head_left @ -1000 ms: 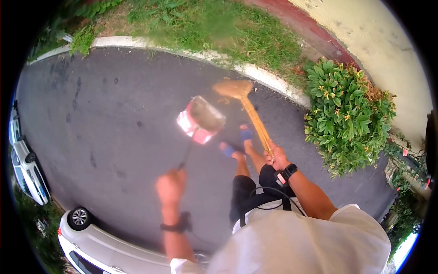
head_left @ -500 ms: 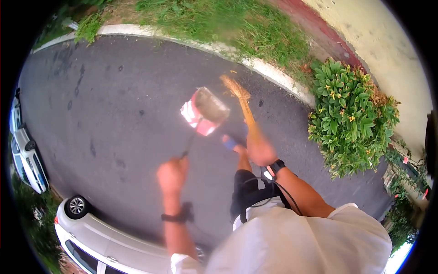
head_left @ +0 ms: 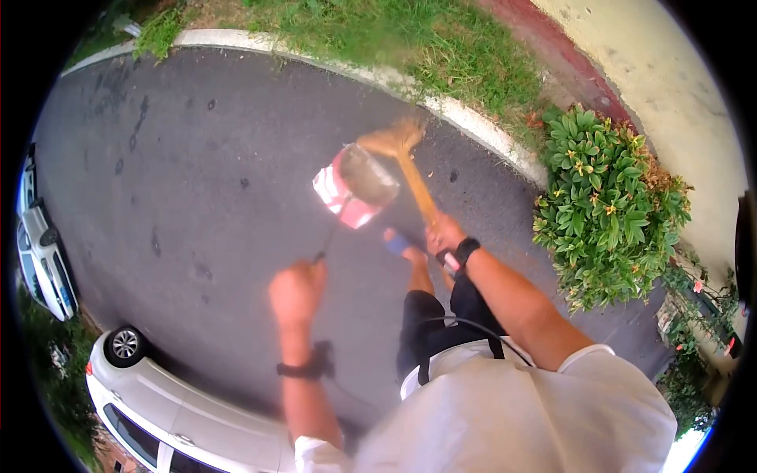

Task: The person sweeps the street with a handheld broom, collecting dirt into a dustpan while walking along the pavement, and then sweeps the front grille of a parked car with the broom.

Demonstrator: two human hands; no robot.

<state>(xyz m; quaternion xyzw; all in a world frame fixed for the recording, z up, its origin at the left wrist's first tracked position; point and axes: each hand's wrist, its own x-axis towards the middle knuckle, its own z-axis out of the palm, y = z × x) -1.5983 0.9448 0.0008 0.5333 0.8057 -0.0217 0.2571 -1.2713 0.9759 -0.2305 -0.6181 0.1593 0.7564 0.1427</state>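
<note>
My left hand (head_left: 297, 293) is closed around the thin handle of a dustpan (head_left: 330, 188), a red-and-white scoop made like a cut-open can. Its mouth faces the curb, and a greyish layer shows inside. In my right hand (head_left: 446, 233) is the yellowish handle of a straw broom (head_left: 415, 183), gripped in a fist. The broom's bristles are blurred and fan out over the asphalt just past the dustpan's open edge, overlapping its far corner in this view.
A pale curb (head_left: 473, 126) with grass (head_left: 441, 55) behind it runs along the far side. On the right grows a leafy bush (head_left: 603, 205) by a wall (head_left: 654, 63). A silver car (head_left: 189, 410) is parked at the lower left, more cars beyond. My sandalled foot (head_left: 398, 243) is near the dustpan.
My right hand has moved up a little, and the broom head has swung left toward the dustpan's mouth with its bristles now spread. The dustpan has barely shifted.
</note>
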